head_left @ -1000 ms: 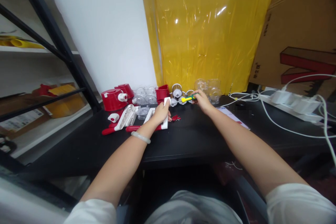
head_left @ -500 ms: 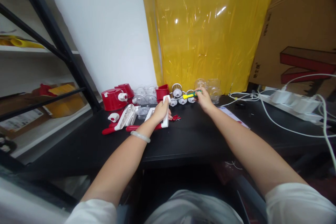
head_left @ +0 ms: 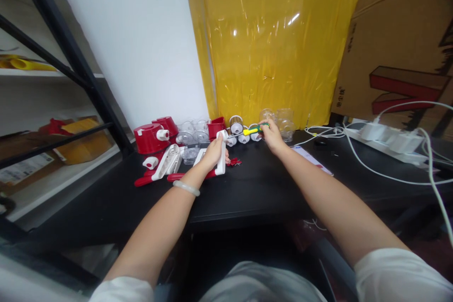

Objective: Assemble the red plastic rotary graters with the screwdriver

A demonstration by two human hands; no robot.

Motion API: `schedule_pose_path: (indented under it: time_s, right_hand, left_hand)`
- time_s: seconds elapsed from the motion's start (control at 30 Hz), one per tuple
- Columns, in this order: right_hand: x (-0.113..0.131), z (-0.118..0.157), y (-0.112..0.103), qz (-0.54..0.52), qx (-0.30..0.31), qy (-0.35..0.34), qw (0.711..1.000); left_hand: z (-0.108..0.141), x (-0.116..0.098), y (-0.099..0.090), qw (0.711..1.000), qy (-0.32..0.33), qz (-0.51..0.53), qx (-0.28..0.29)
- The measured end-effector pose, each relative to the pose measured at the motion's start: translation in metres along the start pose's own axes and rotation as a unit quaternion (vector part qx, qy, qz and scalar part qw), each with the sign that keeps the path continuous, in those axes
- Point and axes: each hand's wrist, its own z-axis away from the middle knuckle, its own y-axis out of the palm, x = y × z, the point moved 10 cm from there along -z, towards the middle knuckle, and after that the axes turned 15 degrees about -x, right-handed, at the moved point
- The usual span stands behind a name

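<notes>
My left hand (head_left: 213, 152) is closed around a white plastic handle part (head_left: 222, 160), which stands upright over the black table. In my right hand (head_left: 272, 137) is a screwdriver (head_left: 253, 130) with a yellow and green handle. Its shaft points left and meets the top end of the white part; the exact contact is too small to make out. Small red pieces (head_left: 234, 162) lie on the table just right of my left hand. Under and left of that hand are white parts with red grips (head_left: 171, 163).
Red housings (head_left: 150, 138) and clear plastic cups (head_left: 193, 132) stand at the back left. Several metal drums (head_left: 236, 124) with white ends sit behind my hands. A paper sheet (head_left: 311, 159), white cables and a power strip (head_left: 387, 144) lie at right. A yellow curtain (head_left: 269, 47) hangs behind.
The whole view has shifted slightly, so things appear a little further left. My hands keep the same hold on the white part and the screwdriver.
</notes>
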Motion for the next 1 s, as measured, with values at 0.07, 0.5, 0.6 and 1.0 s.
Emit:
schedule_pose_path:
  time_s: [0.07, 0.5, 0.6, 1.0]
  right_hand:
    - [0.0003, 0.0005, 0.0, -0.003, -0.002, 0.008, 1.0]
    - [-0.0018, -0.0007, 0.0035, -0.017, 0.01, 0.003, 1.0]
    - [-0.0035, -0.0016, 0.0018, -0.019, 0.0, 0.013, 1.0]
    - [-0.0047, -0.0011, 0.0022, -0.022, 0.002, 0.012, 1.0]
  left_hand:
    - [-0.0013, 0.0008, -0.0004, 1.0, 0.0, -0.002, -0.002]
    - [-0.003, 0.0001, -0.0021, 1.0, 0.001, -0.005, -0.011]
    - [-0.0042, 0.0015, -0.0015, 1.0, -0.002, -0.009, -0.01]
    - [-0.004, 0.0015, -0.0016, 1.0, 0.013, -0.02, -0.004]
